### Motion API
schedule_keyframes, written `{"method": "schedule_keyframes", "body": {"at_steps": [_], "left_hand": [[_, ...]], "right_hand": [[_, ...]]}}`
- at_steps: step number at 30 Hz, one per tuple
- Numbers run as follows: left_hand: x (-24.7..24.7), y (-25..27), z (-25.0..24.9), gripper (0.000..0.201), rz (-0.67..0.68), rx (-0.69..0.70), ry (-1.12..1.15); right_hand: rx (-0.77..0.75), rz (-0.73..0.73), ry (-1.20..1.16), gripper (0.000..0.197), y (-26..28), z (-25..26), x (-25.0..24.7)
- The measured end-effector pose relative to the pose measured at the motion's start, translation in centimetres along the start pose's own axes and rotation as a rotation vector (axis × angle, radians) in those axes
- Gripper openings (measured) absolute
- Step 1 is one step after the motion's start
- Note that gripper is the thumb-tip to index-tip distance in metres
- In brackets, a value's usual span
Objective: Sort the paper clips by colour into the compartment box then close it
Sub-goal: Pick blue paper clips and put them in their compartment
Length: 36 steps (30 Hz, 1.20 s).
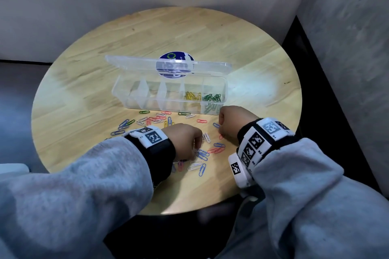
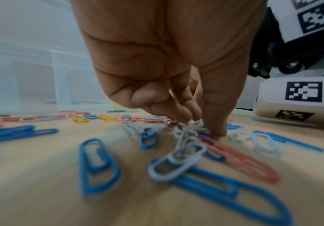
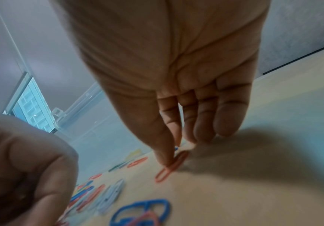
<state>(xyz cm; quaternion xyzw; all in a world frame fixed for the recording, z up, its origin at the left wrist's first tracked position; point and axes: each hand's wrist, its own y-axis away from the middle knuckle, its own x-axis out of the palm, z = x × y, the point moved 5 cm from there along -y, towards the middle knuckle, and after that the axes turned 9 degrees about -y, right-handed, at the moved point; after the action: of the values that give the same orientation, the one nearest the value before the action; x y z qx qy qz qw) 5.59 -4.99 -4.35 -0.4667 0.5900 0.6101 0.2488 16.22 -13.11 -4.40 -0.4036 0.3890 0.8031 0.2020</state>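
Observation:
The clear compartment box (image 1: 134, 101) stands open mid-table, its lid (image 1: 136, 65) upright behind. Yellow clips (image 1: 192, 96) fill one compartment and green clips (image 1: 212, 98) the rightmost; the left ones look empty. Loose clips of mixed colours (image 1: 155, 120) lie in front. My left hand (image 1: 196, 149) reaches down into them, and in the left wrist view its thumb and fingers (image 2: 199, 123) pinch a small bunch of white clips (image 2: 188, 137). My right hand (image 1: 221, 132) is lower right of the box; its thumb and forefinger (image 3: 173, 154) close on a red clip (image 3: 165, 172) lying on the table.
The round wooden table (image 1: 84, 90) stands in a corner, with walls behind and to the right. Blue clips (image 2: 97, 165), red clips (image 2: 240, 162) and white ones lie around my left fingers. A blue sticker (image 1: 174, 65) shows through the lid. My right wrist device (image 2: 292, 99) sits close by.

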Motion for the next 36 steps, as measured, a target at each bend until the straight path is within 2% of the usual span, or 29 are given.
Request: {"method": "schedule_keyframes", "body": {"at_steps": [3,7,11,12,14,15,18,20,23,27,33,36], "left_hand": [[0.0,-0.1,0.3,0.012,0.004,-0.024,-0.021],[0.2,-0.3,0.6,0.013,0.026,-0.041,-0.011],[0.4,-0.2,1.2,0.02,0.056,-0.061,0.017],[0.2,-0.2,1.4,0.018,0.044,-0.069,0.03],[-0.3,-0.2,1.6,0.016,-0.002,-0.082,0.055],[-0.6,-0.2,1.6,0.016,-0.023,-0.082,0.062],[-0.8,-0.1,1.1,0.016,-0.028,-0.04,0.078],[-0.5,-0.2,0.3,0.02,-0.004,0.022,0.062],[-0.1,-0.3,-0.9,0.025,0.01,0.097,-0.037],[0.1,-0.6,-1.4,0.022,0.007,0.096,-0.106],[0.2,-1.0,-1.7,0.021,0.01,0.095,-0.182],[0.4,-1.1,-1.5,0.017,0.016,0.072,-0.173]], "right_hand": [[-0.035,-0.012,-0.043,0.007,0.1,0.2,0.0],[-0.041,0.045,-0.01,0.003,0.3,0.5,0.3],[-0.018,0.102,0.038,0.019,0.6,0.4,0.3],[-0.029,0.117,0.038,0.019,0.7,0.4,0.2],[-0.041,0.135,-0.027,0.005,0.9,0.3,-0.4],[-0.03,0.142,-0.09,0.01,1.0,0.1,-0.7],[-0.017,0.201,-0.223,0.015,1.2,-0.3,-1.0],[0.018,0.261,-0.247,0.019,1.5,-0.4,-0.7],[0.073,0.353,-0.221,0.014,1.7,-0.4,0.0],[0.117,0.343,-0.276,0.021,1.3,-0.7,0.2],[-0.087,0.242,-0.07,0.012,1.4,0.6,0.4],[-0.125,0.245,0.002,0.013,1.6,1.0,0.7]]}}
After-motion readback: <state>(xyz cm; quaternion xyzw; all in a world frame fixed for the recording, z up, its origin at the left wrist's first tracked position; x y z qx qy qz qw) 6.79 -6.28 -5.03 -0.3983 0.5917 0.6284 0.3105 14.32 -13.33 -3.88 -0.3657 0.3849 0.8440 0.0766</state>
